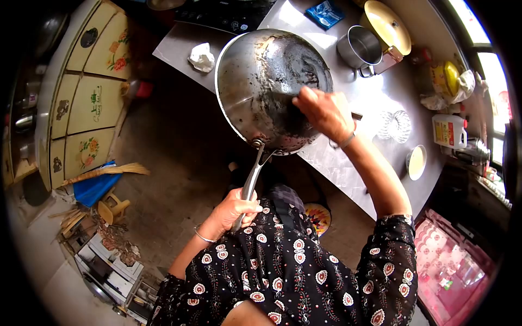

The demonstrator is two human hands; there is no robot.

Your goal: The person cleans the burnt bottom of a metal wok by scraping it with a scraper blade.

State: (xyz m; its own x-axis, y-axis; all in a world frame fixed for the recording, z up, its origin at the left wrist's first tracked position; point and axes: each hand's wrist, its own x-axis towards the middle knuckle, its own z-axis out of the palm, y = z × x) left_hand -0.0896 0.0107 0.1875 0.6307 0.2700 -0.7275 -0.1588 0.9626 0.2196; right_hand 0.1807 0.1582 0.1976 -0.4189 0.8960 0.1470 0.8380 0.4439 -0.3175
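A large frying pan [244, 103] is held up with its soot-blackened, scorched underside facing me, partly over the counter's edge. My left hand [236, 209] is wrapped round its long metal handle [253, 176], close to my body. Against the blackened bottom, my right hand [326, 111] is closed in a fist. A short handle end [356, 116] sticks out behind this fist by the wrist; the rest of that tool is mostly hidden by the hand or lost against the dark metal, so its kind is unclear.
On the grey counter [348, 179] are crumpled white paper [202, 57], a blue packet [324, 13], a metal pot [360, 48], a yellow lid [387, 24], a clear glass dish [395, 126] and a bowl [416, 162]. A cooktop [228, 16] sits behind; a broom [109, 173] is left.
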